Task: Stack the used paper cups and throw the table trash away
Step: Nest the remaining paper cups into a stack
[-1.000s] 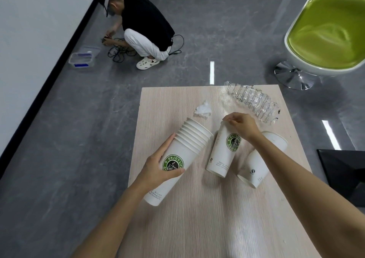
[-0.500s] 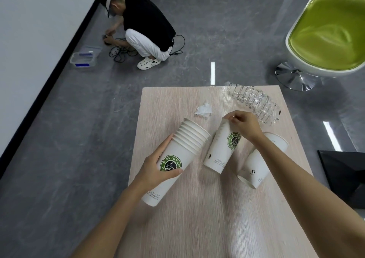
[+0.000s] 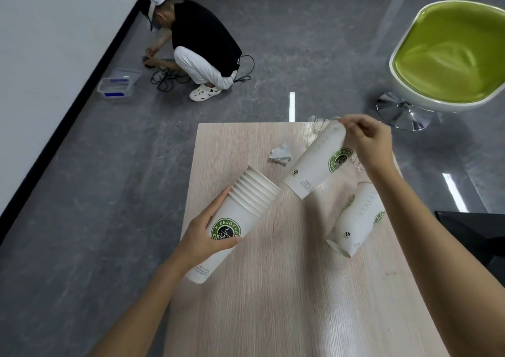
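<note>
Head view, looking down on a pale wood table (image 3: 273,302).

- I see my left hand (image 3: 205,236) gripping a stack of paper cups (image 3: 246,209) around its side. The stack is tilted, mouth up and to the right.
- My right hand (image 3: 369,140) pinches a single cup (image 3: 314,165) at its rim. Its base slants toward the stack's mouth, not touching.
- A third cup (image 3: 355,220) lies on its side under my right forearm.
- Crumpled paper (image 3: 279,154) sits near the far edge. A crushed clear bottle (image 3: 318,124) is mostly hidden behind the held cup.
- On the floor: a green chair (image 3: 451,55) far right, and a person (image 3: 202,36) crouching far left beside cables (image 3: 166,79) and a plastic container (image 3: 119,85).
</note>
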{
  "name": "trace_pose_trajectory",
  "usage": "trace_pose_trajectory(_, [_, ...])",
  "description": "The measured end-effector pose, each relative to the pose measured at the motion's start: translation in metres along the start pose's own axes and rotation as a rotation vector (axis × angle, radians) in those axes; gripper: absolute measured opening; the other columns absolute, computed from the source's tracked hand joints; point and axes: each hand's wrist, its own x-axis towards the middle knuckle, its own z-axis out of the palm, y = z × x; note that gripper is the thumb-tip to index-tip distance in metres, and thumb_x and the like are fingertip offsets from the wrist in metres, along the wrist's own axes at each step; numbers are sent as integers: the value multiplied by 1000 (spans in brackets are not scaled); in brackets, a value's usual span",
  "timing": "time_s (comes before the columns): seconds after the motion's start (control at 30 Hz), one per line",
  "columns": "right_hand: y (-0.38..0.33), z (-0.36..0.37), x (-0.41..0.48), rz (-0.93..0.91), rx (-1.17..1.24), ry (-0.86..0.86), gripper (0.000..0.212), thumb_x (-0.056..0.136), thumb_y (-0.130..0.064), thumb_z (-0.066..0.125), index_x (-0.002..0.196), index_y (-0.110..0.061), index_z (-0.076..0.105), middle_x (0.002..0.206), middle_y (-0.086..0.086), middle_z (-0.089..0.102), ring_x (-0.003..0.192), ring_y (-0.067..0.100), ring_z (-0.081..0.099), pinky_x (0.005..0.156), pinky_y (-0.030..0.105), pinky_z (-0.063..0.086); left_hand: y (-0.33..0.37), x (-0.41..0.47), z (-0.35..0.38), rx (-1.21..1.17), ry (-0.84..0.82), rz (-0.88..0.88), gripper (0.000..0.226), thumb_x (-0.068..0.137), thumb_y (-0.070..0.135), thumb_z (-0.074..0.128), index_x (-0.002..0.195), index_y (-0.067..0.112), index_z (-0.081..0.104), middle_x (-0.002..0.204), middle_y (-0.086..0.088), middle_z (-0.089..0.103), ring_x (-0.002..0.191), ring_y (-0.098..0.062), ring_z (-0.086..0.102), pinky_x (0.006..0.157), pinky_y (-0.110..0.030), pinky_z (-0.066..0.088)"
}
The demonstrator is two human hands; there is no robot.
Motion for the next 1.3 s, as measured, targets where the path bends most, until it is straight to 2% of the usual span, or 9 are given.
trace_pose_trajectory(0.13, [-21, 2, -2, -47, 78, 61, 20, 90, -3, 54, 90, -16, 70, 85, -20, 69, 86, 0, 62, 81, 15, 45, 2, -5, -1, 1, 2, 19, 104, 72, 14, 85, 145, 55, 24, 142, 30, 42, 109, -1, 61, 81, -25, 57])
trace_pose_trajectory(0.3, [-37, 16, -13, -61, 140, 42, 18, 91, -3, 54, 93, -12, 70, 89, -13, 68, 83, -4, 61, 77, 12, 43, 9, -11, 1, 6, -12, 26, 105, 71, 12, 85, 135, 70, 25, 129, 45, 45, 106, 0, 61, 78, -22, 57])
trace_pose_trajectory(0.43, [-40, 31, -25, -62, 154, -30, 19, 91, 0, 54, 94, -9, 70, 92, -8, 69, 85, -3, 63, 77, 13, 45, 14, -15, 4, -7, -14, 27, 104, 72, 11, 85, 139, 62, 24, 134, 37, 44, 107, 1, 61, 78, -21, 56])
trace_pose_trajectory(0.63, [-39, 50, -44, -38, 163, -145, 20, 91, -1, 54, 94, -11, 71, 100, 4, 72, 99, 20, 66, 86, 25, 51, 21, -19, 7, -16, -27, 31, 102, 73, 9, 84, 142, 54, 25, 127, 49, 43, 109, 2, 60, 83, -22, 55])
trace_pose_trajectory(0.8, [-47, 64, -67, 1, 182, -263, 27, 93, -1, 53, 86, -22, 69, 92, -15, 69, 90, 3, 62, 80, 18, 48, 24, -19, 9, -20, -26, 39, 101, 73, 9, 84, 142, 55, 25, 124, 49, 45, 106, 3, 61, 82, -24, 57])
trace_pose_trajectory(1.0, [-45, 74, -91, 17, 157, -352, 28, 93, -4, 53, 89, -25, 71, 102, -2, 71, 103, 19, 63, 95, 40, 50, 23, -19, 11, -34, -15, 40, 103, 72, 14, 85, 147, 50, 25, 140, 34, 41, 108, 3, 60, 84, -26, 57])
trace_pose_trajectory(1.1, [-46, 75, -97, 33, 154, -369, 23, 93, -6, 54, 91, -21, 71, 102, 3, 72, 101, 22, 64, 94, 43, 51, 22, -19, 12, -38, -13, 49, 103, 72, 14, 85, 147, 50, 25, 140, 31, 42, 107, 1, 61, 82, -26, 57])
trace_pose_trajectory(1.23, [-45, 77, -104, 20, 115, -386, 18, 93, -10, 56, 90, -21, 70, 87, 18, 68, 84, 32, 63, 86, 43, 50, 20, -18, 14, -23, -14, 49, 103, 72, 16, 85, 147, 50, 24, 140, 28, 43, 107, -1, 61, 79, -26, 58])
trace_pose_trajectory(1.3, [-44, 78, -106, 16, 108, -386, 21, 92, -9, 55, 87, -23, 70, 91, 20, 69, 91, 37, 64, 91, 50, 50, 19, -18, 15, -21, -15, 49, 103, 73, 16, 85, 149, 48, 24, 140, 25, 45, 107, -2, 61, 79, -27, 58])
